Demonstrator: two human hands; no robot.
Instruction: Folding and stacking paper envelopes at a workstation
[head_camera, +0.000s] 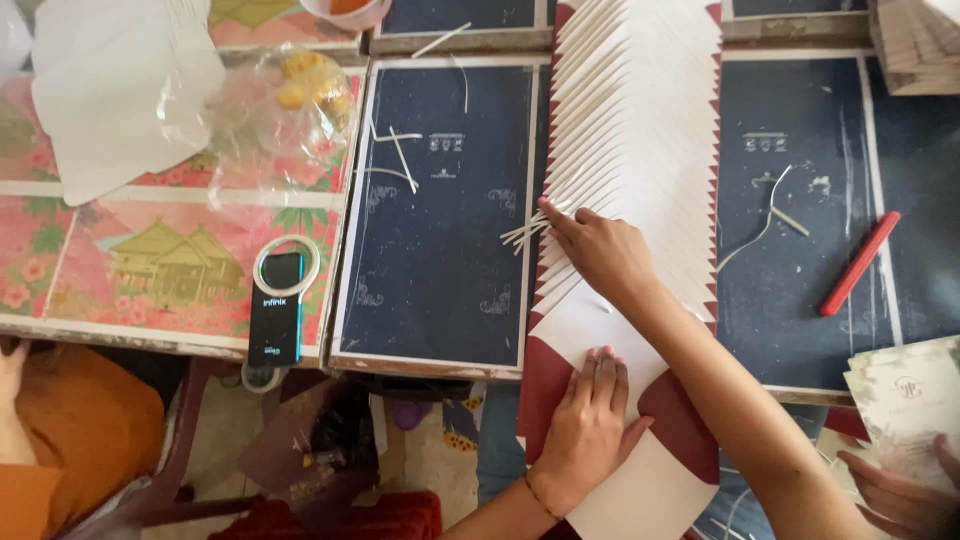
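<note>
Left of the fingers lies a dark blue rectangular worktop panel with a pale border, and beyond it a pink floral tablecloth printed with a yellow house covers the neighbouring worktop. Nearer than the fingers, below the worktop's worn wooden edge, a dusty tan floor shows in soft daylight.

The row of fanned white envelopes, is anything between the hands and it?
Nothing visible. The right hand already rests on the fanned white envelopes, fingertips at their left edge by the loose paper strips. The left hand presses flat on the nearest envelope, at the row's near end.
</note>
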